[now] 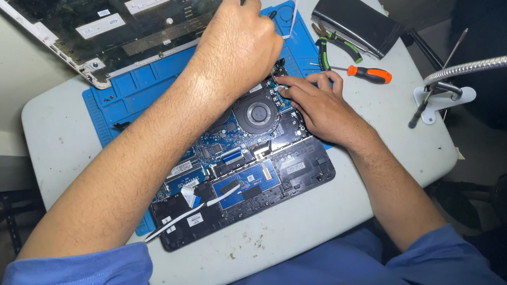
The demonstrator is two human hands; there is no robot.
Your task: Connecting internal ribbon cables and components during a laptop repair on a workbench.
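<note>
An opened laptop base [242, 182] lies on a blue work mat [131, 93], showing its blue circuit board and a round black fan [256, 113]. My left hand [238, 44] is closed in a fist above the fan's far side; whatever it grips is hidden. My right hand [320, 105] rests on the board just right of the fan, fingertips pressed near the far right corner. The laptop's removed white-edged cover [129, 19] leans at the back.
A red-handled screwdriver [367, 73], green-handled pliers [335, 45] and a black flat pack [357, 17] lie right of the mat. A white spudger [295, 8] rests on the mat. A flexible metal lamp arm [489, 63] with its clamp [445, 99] stands at the right table edge.
</note>
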